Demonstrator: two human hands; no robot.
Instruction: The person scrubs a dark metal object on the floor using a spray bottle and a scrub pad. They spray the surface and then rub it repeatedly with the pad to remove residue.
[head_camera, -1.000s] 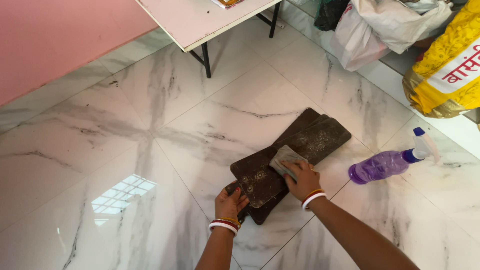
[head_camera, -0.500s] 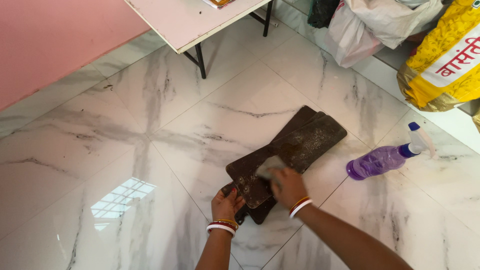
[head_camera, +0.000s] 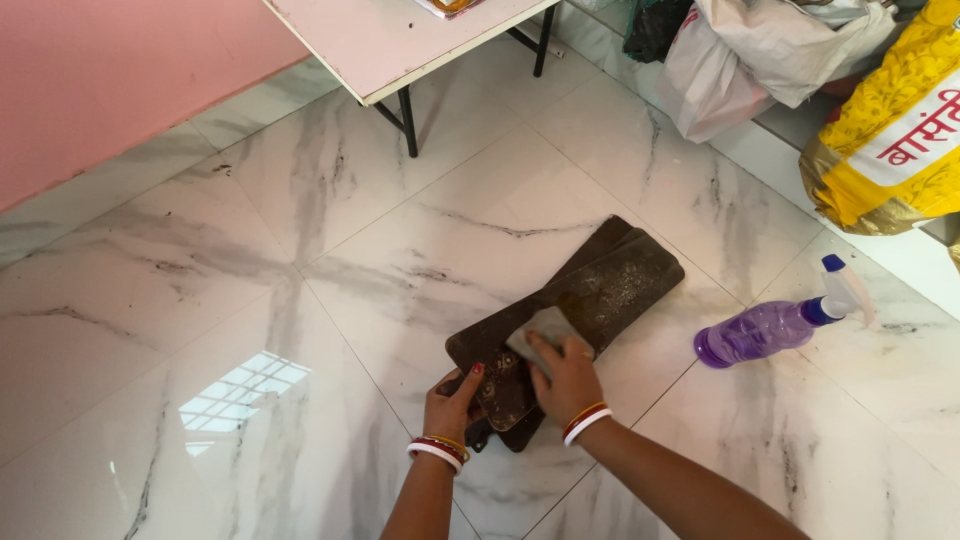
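Note:
Several dark brown, dusty flat blades lie stacked on the marble floor, fanned out toward the upper right. My left hand grips their near end, thumb on top. My right hand presses a grey cloth onto the top blade near its lower part. Both wrists carry red and white bangles.
A purple spray bottle with a blue-and-white nozzle lies on the floor to the right. A pink-topped folding table stands at the back. White plastic bags and a yellow sack sit at the upper right. A pink wall runs along the left.
My right hand has slid the cloth down the top blade toward my left hand. The top blade has swung slightly, lining up more with those under it.

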